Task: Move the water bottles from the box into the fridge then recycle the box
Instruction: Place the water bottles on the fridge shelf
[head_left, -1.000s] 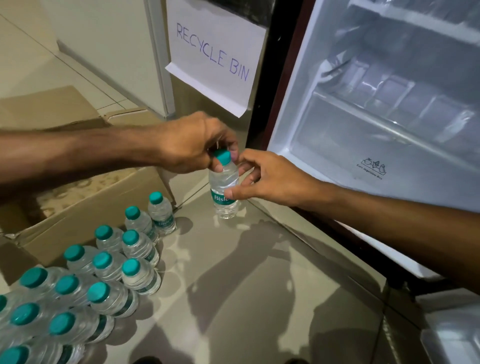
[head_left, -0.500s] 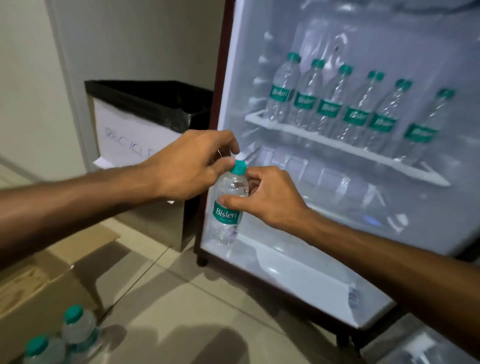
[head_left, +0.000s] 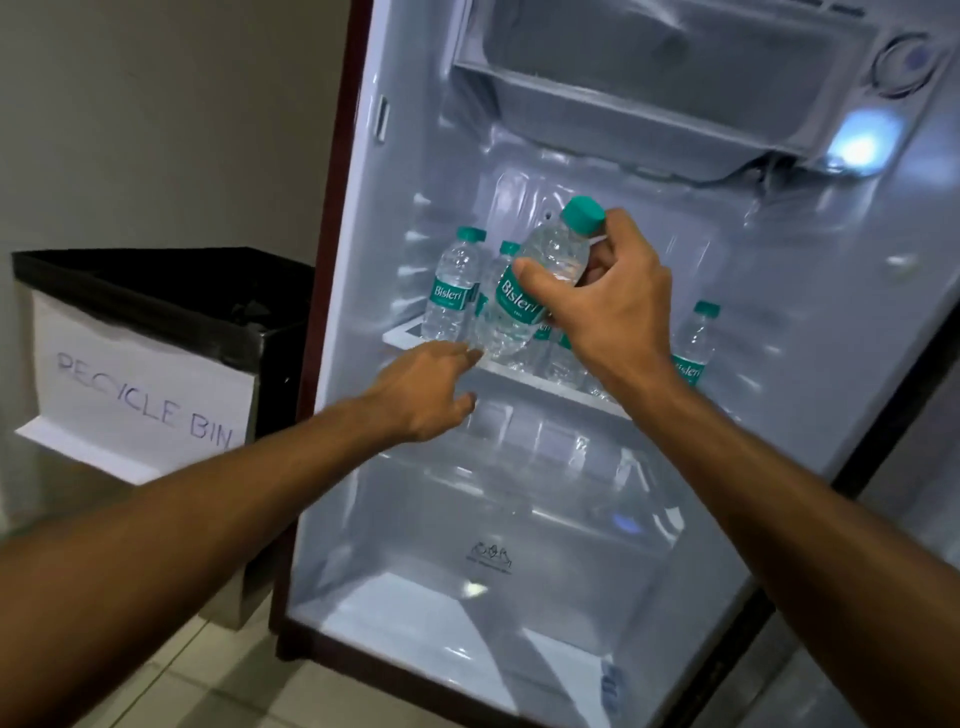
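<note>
From the head camera, the person's right grip (head_left: 613, 306) is clasped around a water bottle (head_left: 545, 260). The bottle is tilted, teal cap up and to the right, inside the open fridge (head_left: 395, 182) just above the shelf (head_left: 524, 373). The left grip (head_left: 426, 389) is released, fingers stretched toward the bottle's base. Other bottles (head_left: 452, 296) stand on that shelf. A recycle bin (head_left: 156, 291) sits left of the fridge.

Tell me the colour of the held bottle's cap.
Teal green; the cap shows clearly in the head view.
</note>
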